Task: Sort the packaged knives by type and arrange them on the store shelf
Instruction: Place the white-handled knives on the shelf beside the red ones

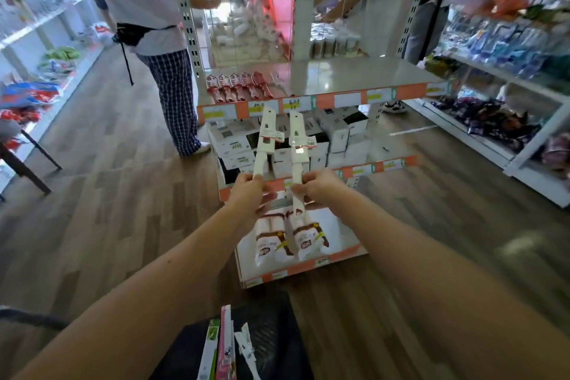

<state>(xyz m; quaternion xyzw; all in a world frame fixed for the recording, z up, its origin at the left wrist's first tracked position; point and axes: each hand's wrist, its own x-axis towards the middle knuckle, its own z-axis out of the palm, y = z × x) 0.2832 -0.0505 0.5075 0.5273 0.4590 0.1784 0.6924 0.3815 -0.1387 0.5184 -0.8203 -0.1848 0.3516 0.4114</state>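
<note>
Head view: each hand holds one white packaged knife upright in front of the shelf unit. The left hand (246,191) has its grip closed round the handle end of the left knife (264,139); the right hand (320,187) has its grip closed on the handle of the right knife (297,148), with the butt poking out below the fingers. The two knives stand side by side, close but apart, tips toward the top shelf (354,77).

Both look alike: white card sleeves over the blades, a sticker across each middle. Judged from that, they are light and stiff, with most of the weight forward in the blade, so a hold low on the handle lets the tip swing. The card looks smooth and may slip; a firmer hold would be at the handle just below the sleeve, never squeezing the sleeve where the edge lies.

A row of red knives (239,86) already lies at the far left of the top shelf, the rest of it bare. More packaged knives (226,345) stick up from a dark bin (271,327) at the near edge.

Hard to make out: the sticker print is blurred, so type cannot be read. The bin is cut off by the frame, so its count is unknown. The blades themselves are hidden by the sleeves.
</note>
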